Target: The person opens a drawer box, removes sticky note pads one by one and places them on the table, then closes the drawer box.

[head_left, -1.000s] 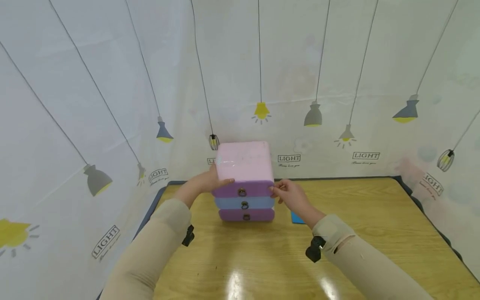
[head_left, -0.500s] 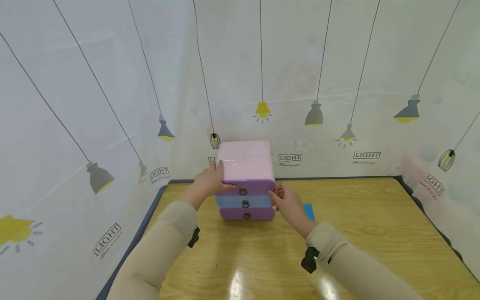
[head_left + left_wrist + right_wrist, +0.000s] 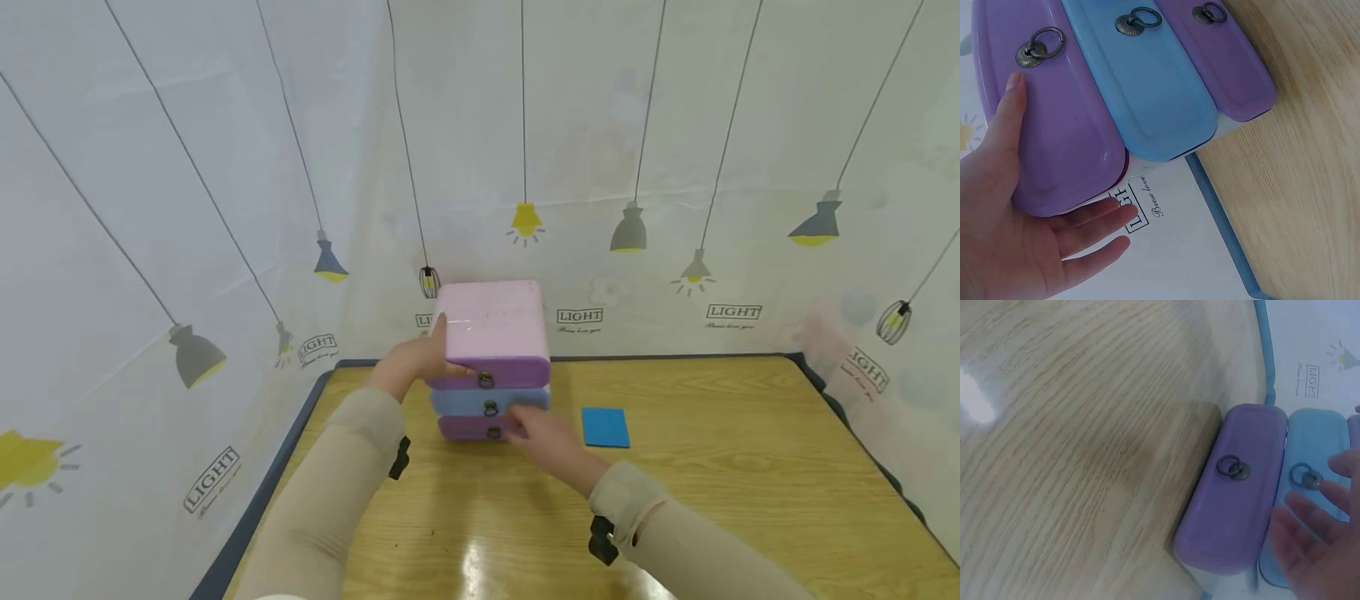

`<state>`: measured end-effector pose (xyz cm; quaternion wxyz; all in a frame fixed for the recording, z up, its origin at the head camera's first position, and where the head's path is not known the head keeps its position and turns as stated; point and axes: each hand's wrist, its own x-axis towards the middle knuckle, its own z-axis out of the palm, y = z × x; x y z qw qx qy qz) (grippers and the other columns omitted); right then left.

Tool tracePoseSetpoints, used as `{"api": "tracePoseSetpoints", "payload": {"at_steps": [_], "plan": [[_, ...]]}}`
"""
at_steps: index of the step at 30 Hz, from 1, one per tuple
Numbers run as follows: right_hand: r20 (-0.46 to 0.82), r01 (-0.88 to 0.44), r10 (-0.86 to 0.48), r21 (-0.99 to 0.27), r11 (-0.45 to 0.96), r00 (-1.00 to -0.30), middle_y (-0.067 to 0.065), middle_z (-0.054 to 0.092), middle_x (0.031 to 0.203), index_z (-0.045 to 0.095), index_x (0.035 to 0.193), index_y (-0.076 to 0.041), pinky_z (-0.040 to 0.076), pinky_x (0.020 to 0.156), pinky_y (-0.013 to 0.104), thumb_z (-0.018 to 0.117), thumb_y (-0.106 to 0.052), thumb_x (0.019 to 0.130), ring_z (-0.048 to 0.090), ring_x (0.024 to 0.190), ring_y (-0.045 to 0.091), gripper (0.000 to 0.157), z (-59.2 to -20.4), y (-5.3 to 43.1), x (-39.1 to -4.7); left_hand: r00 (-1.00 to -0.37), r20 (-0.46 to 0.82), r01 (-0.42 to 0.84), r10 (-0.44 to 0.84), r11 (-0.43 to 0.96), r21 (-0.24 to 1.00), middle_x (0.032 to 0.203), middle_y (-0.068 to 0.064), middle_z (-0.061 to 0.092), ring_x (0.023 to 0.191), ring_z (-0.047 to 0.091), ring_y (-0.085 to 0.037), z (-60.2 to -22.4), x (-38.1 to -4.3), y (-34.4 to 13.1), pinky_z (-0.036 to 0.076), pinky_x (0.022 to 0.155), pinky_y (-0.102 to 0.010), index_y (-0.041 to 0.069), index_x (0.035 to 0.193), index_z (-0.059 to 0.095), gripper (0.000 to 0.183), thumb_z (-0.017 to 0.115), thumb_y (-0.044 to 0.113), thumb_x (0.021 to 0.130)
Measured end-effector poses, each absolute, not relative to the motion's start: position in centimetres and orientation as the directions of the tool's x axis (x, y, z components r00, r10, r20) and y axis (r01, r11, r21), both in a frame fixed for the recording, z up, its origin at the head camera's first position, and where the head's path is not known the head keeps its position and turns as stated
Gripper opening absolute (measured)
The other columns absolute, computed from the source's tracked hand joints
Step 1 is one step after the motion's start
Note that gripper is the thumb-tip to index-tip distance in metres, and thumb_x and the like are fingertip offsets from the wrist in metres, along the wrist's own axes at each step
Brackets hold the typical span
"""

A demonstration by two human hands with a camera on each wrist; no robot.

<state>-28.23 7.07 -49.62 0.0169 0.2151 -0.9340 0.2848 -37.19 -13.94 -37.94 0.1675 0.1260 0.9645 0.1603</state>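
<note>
Three-drawer cabinet (image 3: 491, 321) sits straight ahead, 12 o'clock, on the table (image 3: 750, 467). Left hand (image 3: 418, 360) at its 9 o'clock: thumb on the purple top drawer (image 3: 1069, 131), other fingers extended at the side, not clenched. Right hand (image 3: 553, 437) near its 5 o'clock: loosely curled, gripping nothing, fingertips just beside the ring pull (image 3: 491, 407) of the blue middle drawer (image 3: 1313, 437); can't tell on contact. Blue square (image 3: 605, 427) lies at cabinet's 4 o'clock.
</note>
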Motion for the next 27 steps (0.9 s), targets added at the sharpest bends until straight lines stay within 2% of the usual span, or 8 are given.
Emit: {"api": "tracePoseSetpoints", "payload": {"at_steps": [2,4,7,10,15,19,24,27], "plan": [[0.135,-0.436,-0.430,-0.499,0.749,-0.893,-0.001,0.060,0.099,0.057,0.113,-0.011,0.047,0.073,0.032,0.057,-0.029,0.086,0.055,0.087,0.014,0.032,-49.8,6.6,-28.2,-0.902,-0.298,0.191,0.313,0.907,0.376,0.148,-0.017,-0.004,0.131,0.016,-0.034,-37.9,-37.3,-14.0,0.021,0.104,-0.046,0.009,0.138,-0.025,0.127,0.066,0.061,0.066],[0.123,-0.448,-0.449,-0.485,0.751,-0.885,0.004,0.060,0.107,0.055,0.118,-0.010,0.046,0.080,0.036,0.057,-0.028,0.086,0.055,0.095,0.018,0.037,-49.9,6.3,-28.1,-0.893,-0.312,0.181,0.324,0.894,0.410,0.148,-0.017,-0.006,0.128,0.025,-0.035,-37.9,-37.3,-14.0,0.031,0.098,-0.046,0.011,0.137,-0.027,0.126,0.067,0.058,0.068],[0.105,-0.442,-0.447,-0.459,0.771,-0.888,0.007,0.058,0.113,0.052,0.123,-0.011,0.044,0.086,0.039,0.059,-0.029,0.085,0.054,0.101,0.021,0.043,-50.1,6.0,-28.1,-0.881,-0.338,0.154,0.330,0.878,0.454,0.148,-0.017,-0.007,0.117,0.039,-0.034,-37.8,-37.4,-14.0,0.046,0.080,-0.041,0.014,0.136,-0.029,0.126,0.068,0.055,0.069],[0.091,-0.432,-0.440,-0.441,0.787,-0.893,0.008,0.057,0.112,0.050,0.126,-0.012,0.045,0.084,0.040,0.060,-0.030,0.084,0.054,0.100,0.023,0.046,-50.4,5.7,-28.2,-0.876,-0.361,0.122,0.320,0.871,0.476,0.148,-0.018,-0.008,0.109,0.043,-0.033,-37.7,-37.3,-14.0,0.049,0.065,-0.035,0.016,0.136,-0.030,0.125,0.069,0.053,0.069],[0.061,-0.416,-0.438,-0.451,0.789,-0.897,0.010,0.056,0.115,0.045,0.130,-0.013,0.045,0.083,0.041,0.059,-0.028,0.084,0.054,0.101,0.025,0.050,-50.8,5.2,-28.5,-0.868,-0.390,0.077,0.306,0.861,0.503,0.147,-0.019,-0.011,0.117,0.038,-0.040,-37.3,-37.2,-14.0,0.051,0.067,-0.040,0.016,0.136,-0.029,0.123,0.071,0.047,0.071],[0.047,-0.411,-0.438,-0.448,0.794,-0.898,0.010,0.055,0.117,0.045,0.130,-0.013,0.045,0.084,0.040,0.059,-0.027,0.085,0.053,0.103,0.024,0.050,-51.0,5.1,-28.5,-0.856,-0.421,0.048,0.301,0.856,0.514,0.147,-0.020,-0.006,0.118,0.037,-0.039,-37.0,-37.0,-14.0,0.051,0.071,-0.041,0.017,0.136,-0.030,0.123,0.072,0.045,0.071],[0.051,-0.416,-0.447,-0.469,0.779,-0.893,0.009,0.056,0.116,0.045,0.128,-0.011,0.046,0.083,0.038,0.058,-0.024,0.085,0.054,0.102,0.022,0.047,-50.7,5.0,-28.5,-0.853,-0.437,0.041,0.286,0.871,0.490,0.147,-0.021,-0.003,0.109,0.046,-0.039,-36.8,-37.1,-13.9,0.052,0.067,-0.040,0.019,0.137,-0.029,0.123,0.071,0.048,0.071],[0.066,-0.422,-0.448,-0.483,0.767,-0.891,0.008,0.058,0.110,0.047,0.124,-0.010,0.048,0.077,0.034,0.058,-0.021,0.085,0.057,0.094,0.019,0.042,-50.4,5.0,-28.6,-0.855,-0.437,0.045,0.280,0.879,0.475,0.146,-0.022,-0.003,0.099,0.053,-0.039,-36.8,-37.2,-13.8,0.052,0.064,-0.040,0.019,0.137,-0.028,0.124,0.071,0.049,0.070]]}}
